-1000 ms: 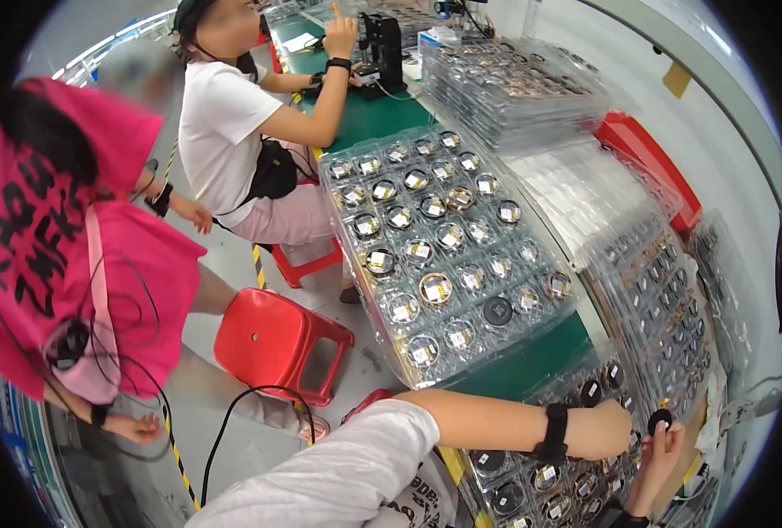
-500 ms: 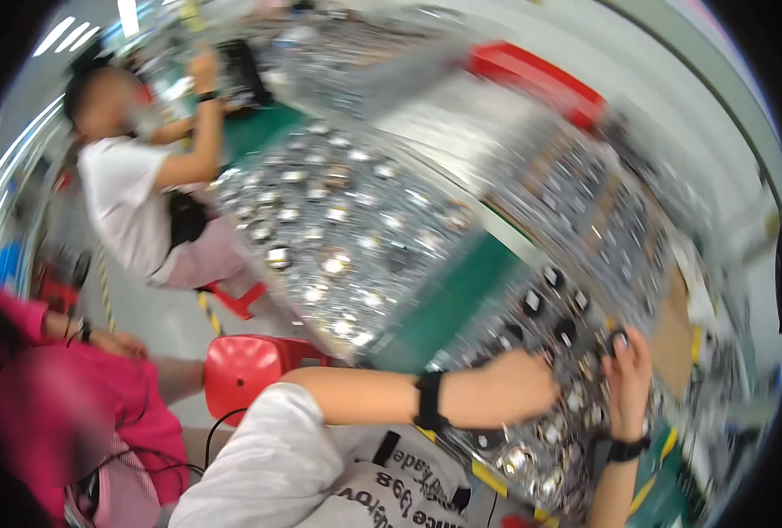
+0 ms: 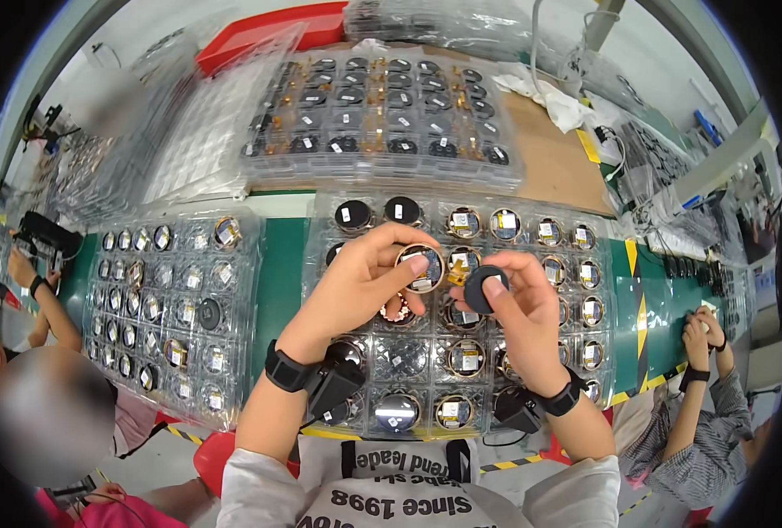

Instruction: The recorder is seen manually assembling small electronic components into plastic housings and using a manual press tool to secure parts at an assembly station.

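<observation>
- Left hand (image 3: 356,282) is pinching a round module (image 3: 429,280), thumb on its face, shiny copper-colored metal rim around it.
- Right hand (image 3: 527,321) has a matte black disc (image 3: 476,289) pinched thumb-to-fingers, just beside the module; orange flex ribbon (image 3: 457,271) between them.
- Both parts are up over a glossy clear plastic tray (image 3: 419,387) with molded pockets full of round pieces.
- Under that, smooth green tabletop (image 3: 281,290).
- Farther back, stacked clear trays (image 3: 382,165), then a red plastic bin (image 3: 272,35).
</observation>
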The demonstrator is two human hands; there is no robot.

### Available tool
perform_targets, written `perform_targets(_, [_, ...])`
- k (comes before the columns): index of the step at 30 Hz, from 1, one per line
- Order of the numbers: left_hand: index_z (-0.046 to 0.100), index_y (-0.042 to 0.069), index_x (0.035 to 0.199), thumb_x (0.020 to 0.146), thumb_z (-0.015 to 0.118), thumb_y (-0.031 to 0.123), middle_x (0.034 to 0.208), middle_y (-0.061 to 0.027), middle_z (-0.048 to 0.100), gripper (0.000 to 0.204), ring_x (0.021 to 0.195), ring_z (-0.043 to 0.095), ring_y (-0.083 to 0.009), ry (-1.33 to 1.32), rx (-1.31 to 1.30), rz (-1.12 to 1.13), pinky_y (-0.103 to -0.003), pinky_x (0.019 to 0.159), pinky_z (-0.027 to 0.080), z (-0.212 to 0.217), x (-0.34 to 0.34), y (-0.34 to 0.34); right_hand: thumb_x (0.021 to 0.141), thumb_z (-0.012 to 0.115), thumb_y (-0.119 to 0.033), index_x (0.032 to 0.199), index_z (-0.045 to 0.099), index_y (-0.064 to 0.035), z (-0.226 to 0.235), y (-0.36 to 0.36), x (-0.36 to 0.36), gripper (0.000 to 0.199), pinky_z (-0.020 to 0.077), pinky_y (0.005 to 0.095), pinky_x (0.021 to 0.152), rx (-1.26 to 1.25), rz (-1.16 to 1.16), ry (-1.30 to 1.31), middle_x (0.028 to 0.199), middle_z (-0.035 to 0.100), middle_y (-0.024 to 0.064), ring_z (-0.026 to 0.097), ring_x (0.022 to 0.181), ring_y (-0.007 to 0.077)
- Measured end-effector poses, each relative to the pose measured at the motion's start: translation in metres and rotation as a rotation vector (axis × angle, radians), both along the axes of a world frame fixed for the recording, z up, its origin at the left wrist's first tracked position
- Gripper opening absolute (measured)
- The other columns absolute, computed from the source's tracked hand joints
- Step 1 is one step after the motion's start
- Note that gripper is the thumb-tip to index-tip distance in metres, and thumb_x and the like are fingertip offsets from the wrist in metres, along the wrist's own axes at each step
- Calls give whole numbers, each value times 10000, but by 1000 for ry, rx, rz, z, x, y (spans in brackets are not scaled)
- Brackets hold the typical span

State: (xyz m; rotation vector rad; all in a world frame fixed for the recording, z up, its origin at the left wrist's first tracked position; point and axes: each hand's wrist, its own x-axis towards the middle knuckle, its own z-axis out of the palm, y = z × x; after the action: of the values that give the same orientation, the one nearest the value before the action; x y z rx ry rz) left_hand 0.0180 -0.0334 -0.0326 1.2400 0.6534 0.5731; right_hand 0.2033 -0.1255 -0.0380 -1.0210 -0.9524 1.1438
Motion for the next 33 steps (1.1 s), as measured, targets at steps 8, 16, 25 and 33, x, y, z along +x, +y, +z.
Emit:
perform_targets(8, [528,25,1194,871,572,11,1058,-61,615,327,734,635,-111,13,113,24,-182,530,473,-15,-3,-8,880,546,12,1087,548,21,-9,1,2,206,509,266,806,-75,57,-147,1001,612,85,628,907,150])
perform_targets(16, [544,3,1167,813,623,-55,1079,-76,611,367,805,617,-100,29,163,34,-202,665,519,-17,-2,-7,859,587,10,1093,588,27,-13,4,-1,234,500,258,810,-114,86,-125,1046,623,83,609,914,118])
perform_targets(25, [551,-1,1154,831,619,-32,1055,-99,631,332,695,614,-91,-51,86,95,-194,600,493,-19,-2,-7,858,595,9,1100,597,26,-11,2,-2,243,501,245,806,-138,117,-138,1053,627,85,611,922,118])
perform_targets(33, [552,-2,1151,841,616,-20,1053,-99,633,317,704,608,-87,-69,103,116,-194,588,480,-22,-1,-8,874,575,7,1142,582,32,-18,3,0,270,536,263,772,-79,139,-216,1044,611,100,626,888,143])
